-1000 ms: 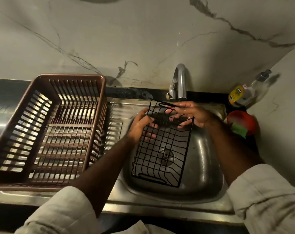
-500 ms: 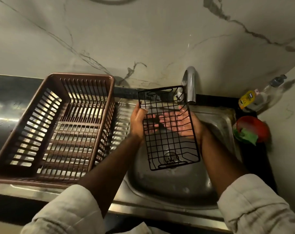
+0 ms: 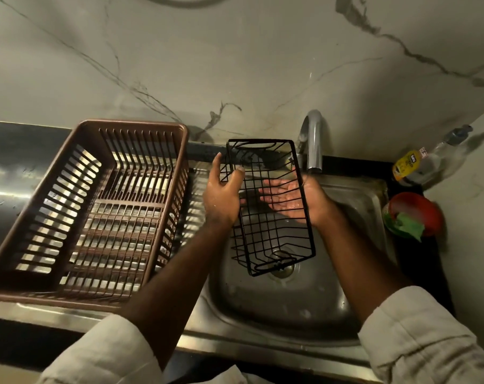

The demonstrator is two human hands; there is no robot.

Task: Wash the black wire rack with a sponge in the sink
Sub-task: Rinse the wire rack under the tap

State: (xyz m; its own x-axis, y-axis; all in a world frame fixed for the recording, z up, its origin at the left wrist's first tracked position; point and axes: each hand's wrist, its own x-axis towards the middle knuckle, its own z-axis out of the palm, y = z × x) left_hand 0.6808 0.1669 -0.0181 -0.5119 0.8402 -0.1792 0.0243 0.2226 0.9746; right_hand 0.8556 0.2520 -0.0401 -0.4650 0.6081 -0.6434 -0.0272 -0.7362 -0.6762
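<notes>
The black wire rack [image 3: 271, 206] is held up over the steel sink [image 3: 263, 309], tipped lengthwise. Its far end rises toward the marble wall just left of the faucet [image 3: 314, 139], and its near end hangs low above the drain. The left hand [image 3: 222, 195] has it by the left rim, with the thumb up along the edge and the fingers hooked over the wires, so that grip is clamped on the rack. The right hand [image 3: 293, 199] lies behind the mesh, its wet palm facing up through the grid. Its fingers are stretched flat and point left, so the grip is apart and bears against the rack rather than closing on it. Whether its thumb catches the right rim I cannot tell. Both forearms are bare, with pale sleeves [image 3: 418, 342] pushed back. To the left, a brown slatted dish basket [image 3: 96, 206] sits on the ribbed draining board, close beside the left hand. On the dark counter [image 3: 429, 261] to the right of the basin is a red bowl [image 3: 420, 209] with a green sponge [image 3: 407, 227] lying over its near edge, well apart from both hands. Behind the bowl, a clear bottle [image 3: 420, 164] with a yellow label leans in the corner.
</notes>
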